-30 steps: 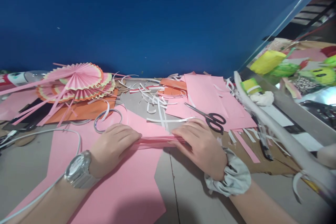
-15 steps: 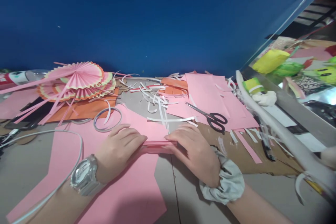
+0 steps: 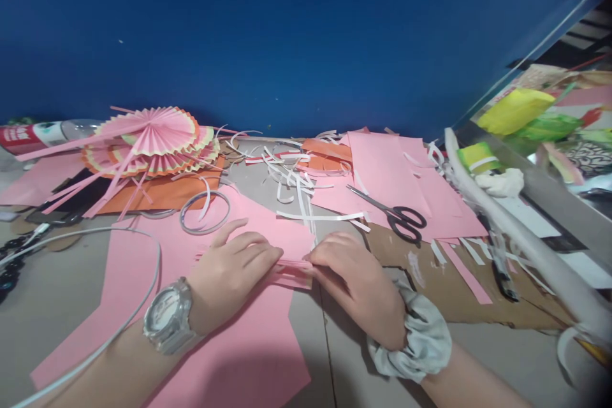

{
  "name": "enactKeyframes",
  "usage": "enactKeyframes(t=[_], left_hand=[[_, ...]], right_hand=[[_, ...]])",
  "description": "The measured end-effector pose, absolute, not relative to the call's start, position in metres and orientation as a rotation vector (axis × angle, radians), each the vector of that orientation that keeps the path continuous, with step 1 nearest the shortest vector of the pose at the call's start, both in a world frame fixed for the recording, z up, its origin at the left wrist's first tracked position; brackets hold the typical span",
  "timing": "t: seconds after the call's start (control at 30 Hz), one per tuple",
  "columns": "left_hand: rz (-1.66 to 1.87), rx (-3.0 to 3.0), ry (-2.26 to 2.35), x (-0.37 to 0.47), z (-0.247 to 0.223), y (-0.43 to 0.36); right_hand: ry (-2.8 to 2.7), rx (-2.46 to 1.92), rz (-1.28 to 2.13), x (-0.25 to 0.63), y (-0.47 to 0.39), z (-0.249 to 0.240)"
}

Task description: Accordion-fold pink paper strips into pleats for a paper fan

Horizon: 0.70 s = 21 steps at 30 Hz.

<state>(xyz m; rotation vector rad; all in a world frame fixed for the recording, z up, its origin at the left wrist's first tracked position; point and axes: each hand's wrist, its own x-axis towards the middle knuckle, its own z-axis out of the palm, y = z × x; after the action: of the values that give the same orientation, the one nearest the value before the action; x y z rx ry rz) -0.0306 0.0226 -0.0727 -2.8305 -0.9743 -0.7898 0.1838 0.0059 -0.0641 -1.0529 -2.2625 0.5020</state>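
A narrow pink folded paper (image 3: 296, 271) lies in layers between my hands, over larger pink sheets (image 3: 239, 344). My left hand (image 3: 234, 280), with a clear watch at the wrist, presses on its left part, thumb and fingertips on the folds. At its right end my right hand (image 3: 358, 284), wearing a pale scrunchie, pinches the edge between thumb and bent fingers. Dark-handled scissors (image 3: 389, 213) rest on pink paper and brown cardboard beyond my right hand. A round tape ring (image 3: 204, 211) sits just beyond my left hand.
Pleated pink and orange paper rosettes (image 3: 153, 140) and a bottle (image 3: 48, 134) lie at the back left. White paper strips (image 3: 287, 172) are scattered behind my hands. A white cable (image 3: 155, 255) curves along the left. A cutter (image 3: 503, 274) lies on cardboard (image 3: 440, 293) at right.
The view has shifted, so the scene sits further right. My right hand's fingers have drawn in at the folded paper's right end, and its lower layer now shows more below the folds.
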Motion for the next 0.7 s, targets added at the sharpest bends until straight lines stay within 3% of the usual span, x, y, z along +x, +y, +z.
enactKeyframes(t=[0.37, 0.7], left_hand=[[-0.703, -2.928, -0.825, -0.0283, -0.0756, 0.0196], [-0.677, -2.969, -0.813, -0.0276, -0.0776, 0.019]], right_hand=[[-2.416, -1.011, 0.522, 0.1769, 0.0046, -0.0678], [-2.508, -0.875, 0.295, 0.1787, 0.0069, -0.0731]])
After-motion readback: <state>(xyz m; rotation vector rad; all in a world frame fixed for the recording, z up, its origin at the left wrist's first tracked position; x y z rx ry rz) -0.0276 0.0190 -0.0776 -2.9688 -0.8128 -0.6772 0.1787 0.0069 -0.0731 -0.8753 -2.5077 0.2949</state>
